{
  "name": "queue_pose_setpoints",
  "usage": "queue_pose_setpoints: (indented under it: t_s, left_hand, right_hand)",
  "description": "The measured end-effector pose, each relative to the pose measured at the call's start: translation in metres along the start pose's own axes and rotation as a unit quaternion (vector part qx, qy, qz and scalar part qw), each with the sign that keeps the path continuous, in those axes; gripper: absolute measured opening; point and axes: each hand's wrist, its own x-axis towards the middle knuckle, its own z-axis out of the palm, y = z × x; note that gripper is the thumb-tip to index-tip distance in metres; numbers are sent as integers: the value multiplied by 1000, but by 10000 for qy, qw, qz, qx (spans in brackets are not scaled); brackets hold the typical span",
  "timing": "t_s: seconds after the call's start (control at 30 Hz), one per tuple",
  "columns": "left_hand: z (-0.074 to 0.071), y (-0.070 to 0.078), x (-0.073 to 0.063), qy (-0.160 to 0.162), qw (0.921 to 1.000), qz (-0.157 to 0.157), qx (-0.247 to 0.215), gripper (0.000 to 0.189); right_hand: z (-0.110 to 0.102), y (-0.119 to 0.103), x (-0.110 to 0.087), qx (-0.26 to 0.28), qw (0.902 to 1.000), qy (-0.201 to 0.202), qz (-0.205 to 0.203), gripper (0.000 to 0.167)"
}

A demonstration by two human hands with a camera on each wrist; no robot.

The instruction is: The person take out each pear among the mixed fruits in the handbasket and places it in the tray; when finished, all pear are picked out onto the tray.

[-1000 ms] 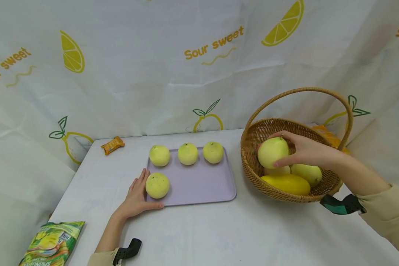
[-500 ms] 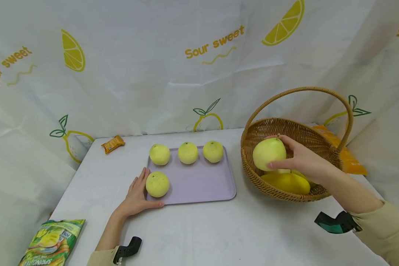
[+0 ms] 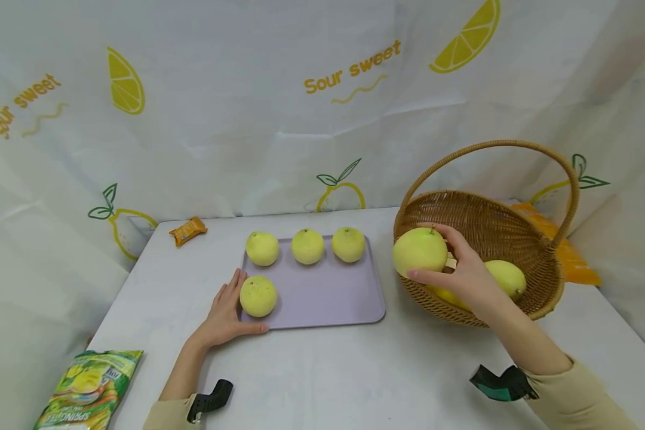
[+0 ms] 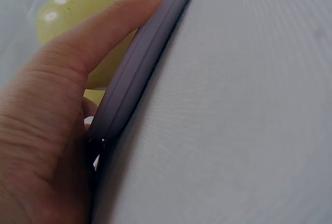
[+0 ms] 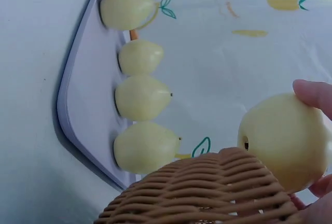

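In the head view my right hand point(image 3: 464, 275) grips a yellow-green pear point(image 3: 419, 252), its stem up, over the left rim of a wicker basket point(image 3: 478, 218). The right wrist view shows the same pear point(image 5: 282, 138) above the woven rim point(image 5: 202, 190). Inside the basket lie another pear point(image 3: 507, 279) and a partly hidden yellow fruit point(image 3: 448, 295). My left hand point(image 3: 223, 316) rests at the near-left corner of a lilac tray point(image 3: 322, 298), fingers straight along its side, thumb on the front rim. One pear point(image 3: 258, 295) sits beside that hand; three more stand along the tray's back edge.
An orange packet point(image 3: 188, 230) lies at the back left of the table, and a green snack bag point(image 3: 88, 391) at the front left. Behind the basket lies an orange bag point(image 3: 580, 266). The basket's tall handle point(image 3: 494, 143) arches upward. A printed white curtain hangs behind.
My right hand has carried the pear leftward, from over the basket's middle to its left rim, uncovering the pear on the right. The left hand stays at the tray corner.
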Motion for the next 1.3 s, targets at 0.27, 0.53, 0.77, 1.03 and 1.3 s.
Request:
queue_pose_setpoints:
  t_s: [0.27,0.53,0.77,1.03,1.3]
  left_hand:
    - [0,2,0,-31,10000,-74,-47,130]
    - [-1,0,-1,-5,10000,-66,-47,130]
    - [-1,-1,-1,9,10000,-40,-18,130]
    - [0,0,2,37,10000,5,-12,130]
    - [-1,2,1,-2,10000,-41,-70,130]
  right_hand:
    - [25,1,3,-290,9922,396,-1148,79]
    - [44,-1,5,-656,9798,496,-1826,83]
    - [62,-2,5,-711,9790,218,-1900,83]
    - [84,8,9,-253,9858,-270,-1639,81]
    - [103,22,13,-22,9857,-388,-1638,80]
